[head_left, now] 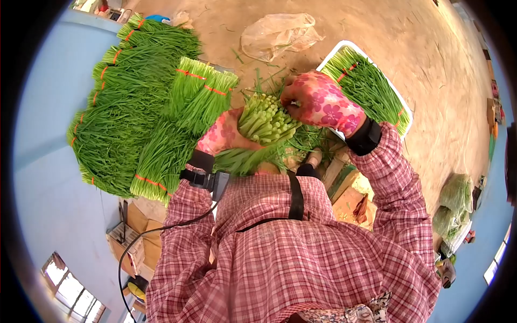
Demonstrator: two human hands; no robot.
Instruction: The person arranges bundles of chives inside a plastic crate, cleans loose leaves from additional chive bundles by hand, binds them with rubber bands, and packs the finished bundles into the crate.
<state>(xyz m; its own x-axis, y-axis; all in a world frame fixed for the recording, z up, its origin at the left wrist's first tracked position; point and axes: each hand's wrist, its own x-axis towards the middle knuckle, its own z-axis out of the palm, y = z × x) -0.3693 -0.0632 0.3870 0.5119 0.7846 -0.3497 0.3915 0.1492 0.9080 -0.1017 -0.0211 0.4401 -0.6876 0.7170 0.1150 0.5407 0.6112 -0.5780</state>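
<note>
In pink flowered gloves, both my hands are at a loose bunch of garlic chives point(266, 121) with its pale cut ends turned up toward me. My left hand point(226, 132) is wrapped round the left side of this bunch, and the green leaves hang below it. At the upper right edge of the stalk ends is my right hand point(323, 102), its fingers curled in a pinch. Whatever lies between those fingertips is hidden. Just left of my left hand, tied chive bundles point(202, 86) with orange bands lie on the pile.
Several more banded chive bundles point(118, 107) are stacked along the blue wall. A white tray point(407, 116) holding tied chives stands to the right. A crumpled plastic bag point(280, 35) lies on the floor ahead. Filled plastic bags point(455, 207) stand far right; a cardboard box point(350, 199) is near my feet.
</note>
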